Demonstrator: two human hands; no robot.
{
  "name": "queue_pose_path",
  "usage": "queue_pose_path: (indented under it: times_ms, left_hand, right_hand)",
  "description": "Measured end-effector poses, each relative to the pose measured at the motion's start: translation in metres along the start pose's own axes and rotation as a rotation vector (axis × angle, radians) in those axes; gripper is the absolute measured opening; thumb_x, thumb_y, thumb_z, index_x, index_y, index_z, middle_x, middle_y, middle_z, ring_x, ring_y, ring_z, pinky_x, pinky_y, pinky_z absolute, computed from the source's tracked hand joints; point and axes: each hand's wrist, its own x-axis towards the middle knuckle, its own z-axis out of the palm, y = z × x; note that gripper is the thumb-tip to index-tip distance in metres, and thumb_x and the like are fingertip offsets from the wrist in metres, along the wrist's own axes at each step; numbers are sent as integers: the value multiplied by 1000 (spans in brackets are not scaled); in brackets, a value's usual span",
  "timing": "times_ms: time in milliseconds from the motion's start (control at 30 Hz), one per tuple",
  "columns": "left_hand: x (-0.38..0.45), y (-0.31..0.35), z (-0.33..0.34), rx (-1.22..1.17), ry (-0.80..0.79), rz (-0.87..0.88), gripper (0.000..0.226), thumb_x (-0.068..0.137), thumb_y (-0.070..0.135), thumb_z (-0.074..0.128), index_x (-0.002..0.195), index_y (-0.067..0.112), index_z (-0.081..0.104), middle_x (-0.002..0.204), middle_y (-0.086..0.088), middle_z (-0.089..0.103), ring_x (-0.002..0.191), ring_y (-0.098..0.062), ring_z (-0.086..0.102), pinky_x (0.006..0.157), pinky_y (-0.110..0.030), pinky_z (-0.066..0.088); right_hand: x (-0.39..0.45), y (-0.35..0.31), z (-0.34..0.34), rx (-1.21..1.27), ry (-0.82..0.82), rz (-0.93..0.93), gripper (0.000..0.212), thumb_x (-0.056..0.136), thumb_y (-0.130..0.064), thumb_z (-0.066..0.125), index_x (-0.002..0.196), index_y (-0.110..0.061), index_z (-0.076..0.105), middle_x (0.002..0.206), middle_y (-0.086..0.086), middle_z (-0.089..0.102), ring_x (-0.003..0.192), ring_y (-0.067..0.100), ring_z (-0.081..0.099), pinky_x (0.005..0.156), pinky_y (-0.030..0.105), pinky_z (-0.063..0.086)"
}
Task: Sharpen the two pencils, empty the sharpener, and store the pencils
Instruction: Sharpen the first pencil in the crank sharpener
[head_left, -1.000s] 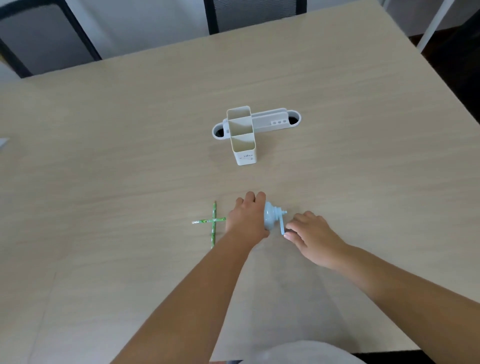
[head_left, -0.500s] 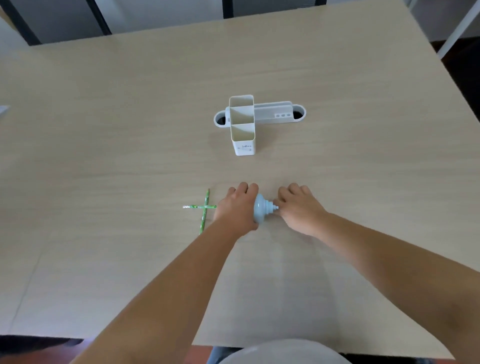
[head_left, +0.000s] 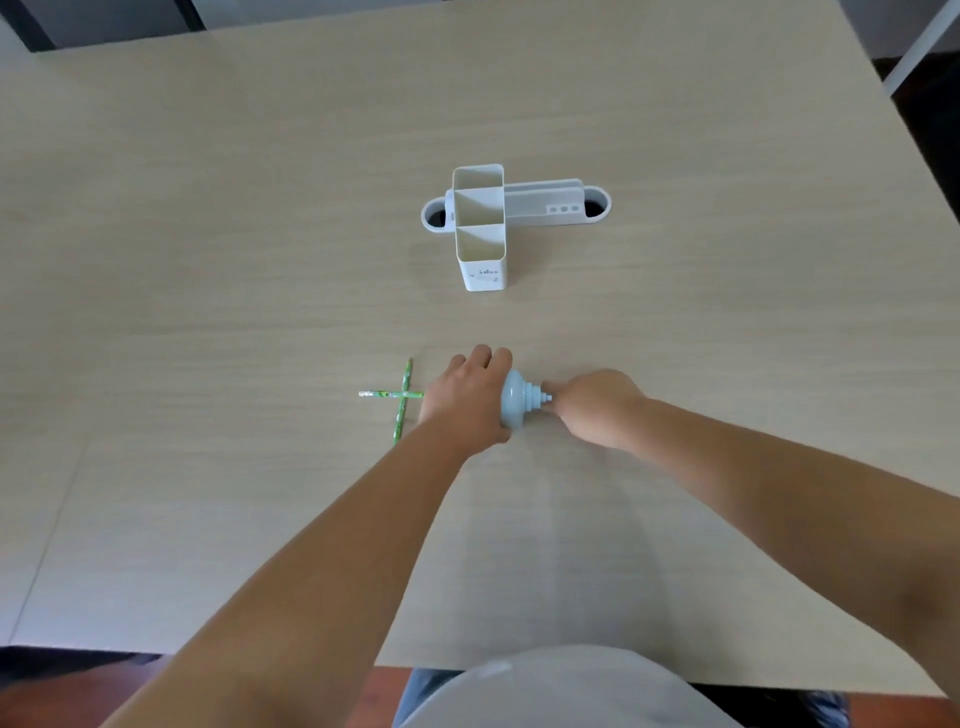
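Observation:
A light blue hand-crank sharpener (head_left: 517, 399) lies on its side on the wooden table (head_left: 208, 234). My left hand (head_left: 467, 397) grips its body from the left. My right hand (head_left: 592, 405) is curled around the crank at its right end, and the handle is hidden under the fingers. One green pencil (head_left: 389, 394) lies horizontally and runs under my left hand toward the sharpener. A second green pencil (head_left: 402, 402) lies loose on the table and crosses the first. A white pencil holder (head_left: 480, 228) with three compartments stands further back.
A flat white tray (head_left: 545, 208) with oval ends lies behind the pencil holder. The table's near edge runs just in front of my body. Dark chair frames stand beyond the far edge.
My right hand moved from beside the crank handle onto it and now covers it. My left hand stayed on the sharpener body. Both pencils kept their crossed position.

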Motion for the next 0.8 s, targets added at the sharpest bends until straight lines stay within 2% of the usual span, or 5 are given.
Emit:
queue_pose_path:
  times_ms: [100,300,533,600,800]
  left_hand:
    - [1,1,0,-4,-3,-26,72,57,33,82,114,20,39,111,0,46,97,-25,49,69,-37,49]
    - [1,-1,-2,39,-8,34,73,61,35,82,119,20,39,114,0,46,98,-24,49,66,-33,42]
    - [0,1,-1,22,-12,4,71,60,32,81,116,20,39,112,1,46,97,-23,49,62,-33,42]
    - [1,2,-1,20,-19,-5,71,61,31,81,117,20,38,113,0,46,97,-23,48,62,-33,43]
    - [2,0,-3,34,-30,32,75,63,32,81,122,19,37,117,-1,45,99,-24,48,64,-33,41]
  right_hand:
    - [-34,-13,4,60,-9,-99,25,93,-12,36,112,-22,49,62,-6,35,60,23,44,52,29,30]
    - [-20,15,-48,51,281,-81,30,100,-35,32,111,-16,53,89,9,64,73,30,53,60,32,33]
    - [-15,-10,6,81,-18,-20,20,96,-20,37,108,-20,54,76,-1,55,79,30,57,60,29,33]
    - [-40,-15,4,153,11,-83,21,98,-23,36,112,-18,51,64,-4,42,70,29,49,55,31,26]
    - [-12,17,-46,135,226,-45,27,99,-33,35,110,-15,53,76,5,51,71,28,49,61,33,36]
